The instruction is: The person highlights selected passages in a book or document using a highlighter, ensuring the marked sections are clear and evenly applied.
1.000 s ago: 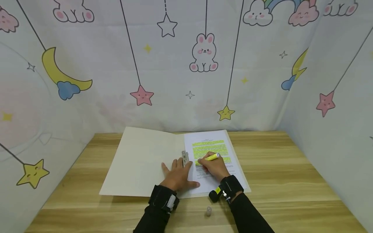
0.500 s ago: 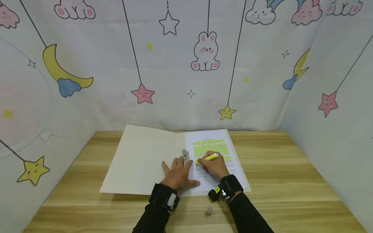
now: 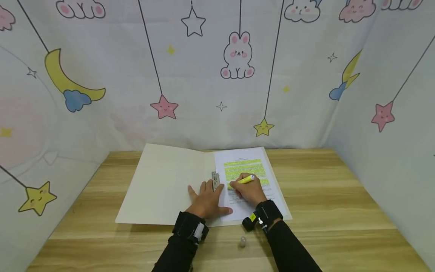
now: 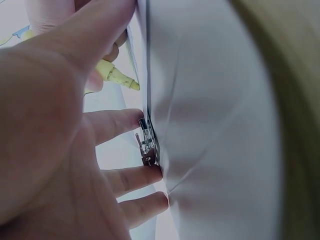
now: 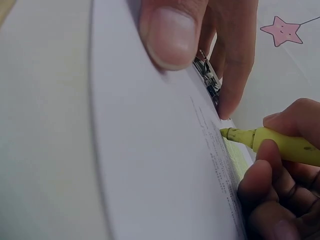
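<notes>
A yellow highlighter (image 3: 246, 179) is pinched in my right hand (image 3: 250, 192), its tip down at the printed sheet (image 3: 242, 155). In the right wrist view the highlighter's nib (image 5: 226, 133) meets the text lines or lies very close to them. Several upper lines of the page are marked yellow. My left hand (image 3: 205, 203) rests with spread fingers on the open cream folder (image 3: 163, 181), thumb on the sheet's lower left. Its fingers lie about the metal clip (image 3: 215, 178) at the fold, seen also in the left wrist view as a silvery clip (image 4: 146, 142).
A small greyish translucent piece (image 3: 242, 241) lies on the wooden table (image 3: 340, 211), in front of the folder and near the right wrist's strapped camera (image 3: 249, 223). White cloth walls (image 3: 197, 75) with cartoon prints stand behind and at both sides.
The head view has shifted slightly, so the folder and hands appear a little higher. Both hands keep nearly the same place on the folder and sheet.
</notes>
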`<state>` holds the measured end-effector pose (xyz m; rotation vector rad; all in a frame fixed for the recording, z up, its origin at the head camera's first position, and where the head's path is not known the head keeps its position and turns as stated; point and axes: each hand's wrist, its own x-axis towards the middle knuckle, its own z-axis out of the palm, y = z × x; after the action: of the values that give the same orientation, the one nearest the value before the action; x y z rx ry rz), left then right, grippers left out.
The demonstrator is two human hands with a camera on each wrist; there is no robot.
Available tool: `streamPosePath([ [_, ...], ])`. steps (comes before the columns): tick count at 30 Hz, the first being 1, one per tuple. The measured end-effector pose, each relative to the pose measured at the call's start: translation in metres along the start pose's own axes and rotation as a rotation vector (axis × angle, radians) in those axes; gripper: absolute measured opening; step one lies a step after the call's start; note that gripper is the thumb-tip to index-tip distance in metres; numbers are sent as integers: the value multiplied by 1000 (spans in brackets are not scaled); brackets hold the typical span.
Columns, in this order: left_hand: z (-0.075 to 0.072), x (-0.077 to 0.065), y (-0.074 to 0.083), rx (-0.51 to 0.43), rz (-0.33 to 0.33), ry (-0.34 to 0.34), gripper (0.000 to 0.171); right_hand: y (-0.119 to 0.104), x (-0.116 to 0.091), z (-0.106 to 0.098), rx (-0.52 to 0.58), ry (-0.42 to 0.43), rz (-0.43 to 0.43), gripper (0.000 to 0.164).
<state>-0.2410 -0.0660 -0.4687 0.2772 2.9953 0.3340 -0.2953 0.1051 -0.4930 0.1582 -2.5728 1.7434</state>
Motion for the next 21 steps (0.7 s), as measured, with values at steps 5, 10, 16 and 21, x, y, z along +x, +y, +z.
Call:
streamPosePath([
  [5,-2,1,1,1,-2,4,90,-2,2,-2,-7,-2,11,24],
  [10,-3,1,2,-5,-5,3,90,-1,2,-2,-29,-2,9,23],
  [16,-2,0,1,-3,-8,-3,90,-2,1,-2,-46,3,6,24],
  [21,-1,1,1,-9,-9,-1,90,-2,1,-1,-56,0,12,23],
])
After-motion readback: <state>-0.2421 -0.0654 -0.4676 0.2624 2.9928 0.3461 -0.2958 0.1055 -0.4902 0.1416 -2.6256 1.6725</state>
